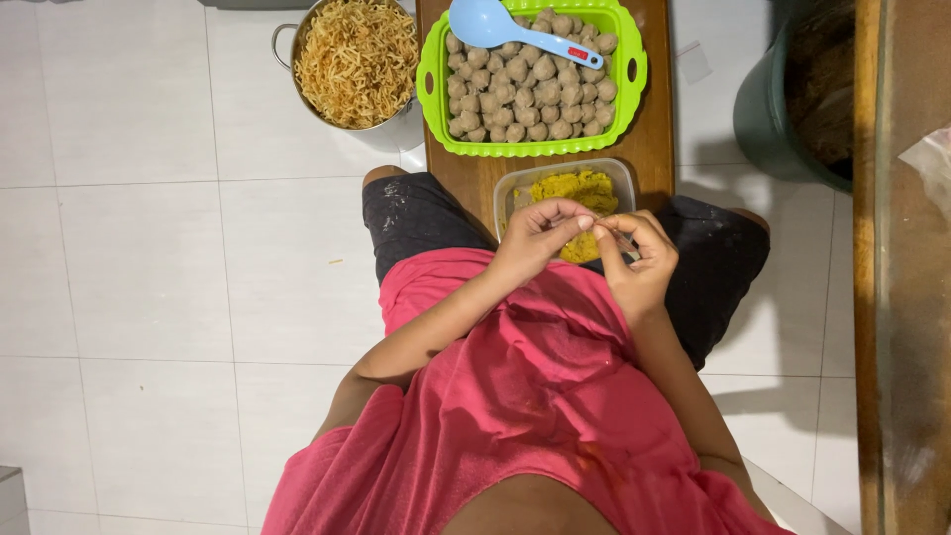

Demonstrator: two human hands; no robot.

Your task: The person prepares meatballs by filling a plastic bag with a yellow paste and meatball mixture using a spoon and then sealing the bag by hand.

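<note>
Both hands meet over the near end of a clear rectangular plastic tub [515, 188] that holds a mound of yellow-orange paste [580, 190]. The left hand [535, 238] has its fingers curled inward, thumb and forefinger pressed together in a pinching grip on something small at the fingertips; what it is cannot be made out. The right hand [639, 260] faces it, fingers bent and tips touching those of the left, its grip likewise closed on the same small bit between them. The hands cover the near part of the tub and some of the paste.

The tub sits on a narrow brown wooden counter [654, 139] running away from the person, between the knees. Just beyond it on the same counter stands a lime-green plastic tray with scalloped edges [428, 69], filled with small grey-brown round balls [525, 89]. A light blue plastic spoon [495, 25] lies across the far side of the balls, bowl to the left.

To the left of the tray, on the white tiled floor [139, 248], stands a round metal pot [287, 40] heaped with thin golden fried noodles [357, 59]. The person wears a pink-red shirt [515, 396] and dark shorts [416, 218]. At the right stand a dark green bucket [768, 119] and a brown wooden edge [906, 297].
</note>
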